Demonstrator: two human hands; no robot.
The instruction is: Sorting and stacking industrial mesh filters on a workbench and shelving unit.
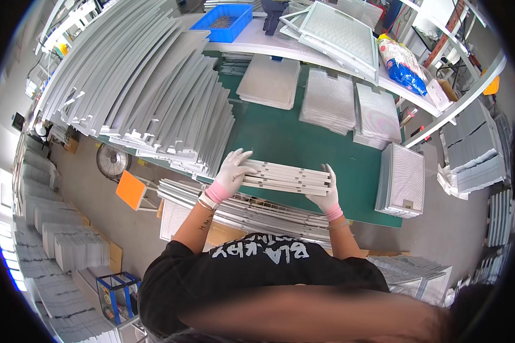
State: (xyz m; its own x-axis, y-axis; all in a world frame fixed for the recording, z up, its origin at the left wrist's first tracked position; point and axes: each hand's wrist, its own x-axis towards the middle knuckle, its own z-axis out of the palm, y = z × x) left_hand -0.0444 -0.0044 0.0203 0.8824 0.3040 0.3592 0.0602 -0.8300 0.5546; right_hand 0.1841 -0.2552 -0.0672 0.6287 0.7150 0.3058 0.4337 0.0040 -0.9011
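Near the front edge of the green-topped table (280, 136), a small stack of thin white framed panels (286, 178) is held on edge toward me, its several rims showing one above another. My left hand (230, 176), in a white glove with a pink cuff, grips the stack's left end, with some fingers over its top. At the right end, my right hand (327, 193), gloved the same way, presses against the corner with its fingers up along the side. Whether the stack's underside rests on the table is hidden.
A long row of leaning white panels (131, 91) fills the table's left side. Mesh panel piles (329, 100) lie toward the back, and another stack (401, 180) stands at right. The raised shelf holds a blue bin (223, 23) and a plastic bag (401, 63). More panels (252, 214) lie just before me.
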